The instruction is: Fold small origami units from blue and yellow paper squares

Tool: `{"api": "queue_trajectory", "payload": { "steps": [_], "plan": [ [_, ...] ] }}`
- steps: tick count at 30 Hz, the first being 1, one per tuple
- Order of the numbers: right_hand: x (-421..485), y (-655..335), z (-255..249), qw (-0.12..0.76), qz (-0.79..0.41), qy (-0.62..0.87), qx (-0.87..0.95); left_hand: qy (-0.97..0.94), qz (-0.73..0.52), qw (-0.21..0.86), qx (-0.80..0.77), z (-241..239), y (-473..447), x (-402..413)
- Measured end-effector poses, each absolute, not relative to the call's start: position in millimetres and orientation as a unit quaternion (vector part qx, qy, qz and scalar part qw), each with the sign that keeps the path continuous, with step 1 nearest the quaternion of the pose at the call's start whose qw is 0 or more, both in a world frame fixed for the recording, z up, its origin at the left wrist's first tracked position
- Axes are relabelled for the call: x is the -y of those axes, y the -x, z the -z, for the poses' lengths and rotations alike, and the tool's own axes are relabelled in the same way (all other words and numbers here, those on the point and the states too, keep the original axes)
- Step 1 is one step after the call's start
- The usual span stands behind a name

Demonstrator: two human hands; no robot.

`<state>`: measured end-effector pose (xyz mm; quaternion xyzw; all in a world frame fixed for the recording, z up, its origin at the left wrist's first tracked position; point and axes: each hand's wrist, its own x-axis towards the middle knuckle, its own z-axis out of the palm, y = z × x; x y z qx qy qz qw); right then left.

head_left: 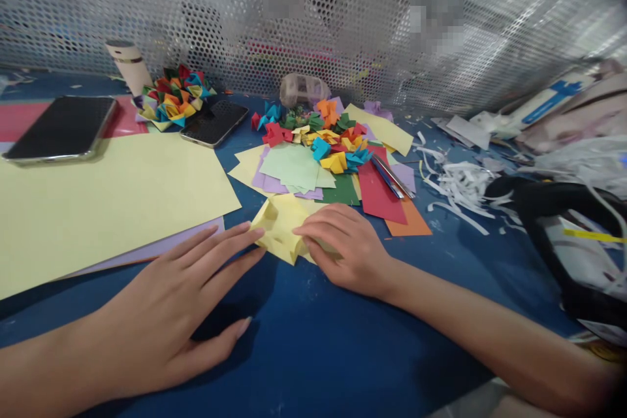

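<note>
A partly folded piece of pale yellow origami paper [283, 225] lies on the blue table between my hands. My left hand [171, 304] is stretched out, fingers long and thumb apart, with its fingertips at the paper's left edge. My right hand [350, 245] has its fingers bent together on the paper's right side, pinching or pressing it there. Just beyond sit stacked squares of coloured paper, a light green one [291, 166] on top. Behind them is a heap of small folded pieces [333, 134] in several colours.
Large yellow sheets [112, 196] cover the left side, with a tablet-like device [63, 127] on them. Behind are a phone [215, 123], a folded-paper ball [174, 98] and a beige cylinder [130, 66]. Pens [389, 176], paper shreds [463, 186] and a black strap [539, 209] lie right. Perforated metal [196, 6] stands behind.
</note>
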<state>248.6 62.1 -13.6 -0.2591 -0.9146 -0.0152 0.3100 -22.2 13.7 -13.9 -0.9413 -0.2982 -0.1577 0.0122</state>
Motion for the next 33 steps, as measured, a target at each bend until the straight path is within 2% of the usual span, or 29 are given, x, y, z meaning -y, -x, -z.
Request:
{"api": "queue_trajectory", "payload": {
  "steps": [3,9,18,24,33],
  "plan": [
    [-61.6,-249.1,11.3,0.318,0.015,0.236,0.918,0.940,0.174,0.012,0.292,14.3,21.8,-12.6],
    [-59.2,-250.9,7.8,0.276,-0.002,0.177,0.945,0.952,0.164,-0.037,0.256,9.4,20.9,-13.2],
    [-59.5,-250.2,9.1,0.256,-0.054,0.096,0.960,0.956,0.135,-0.033,0.257,9.3,20.5,-13.4],
    [-57.9,-247.4,5.8,0.256,-0.066,0.135,0.955,0.952,0.147,-0.067,0.260,9.2,20.5,-14.9],
    [-58.6,-247.6,8.3,0.257,-0.071,0.166,0.950,0.959,0.139,-0.057,0.240,8.6,19.7,-15.8]
  ]
}}
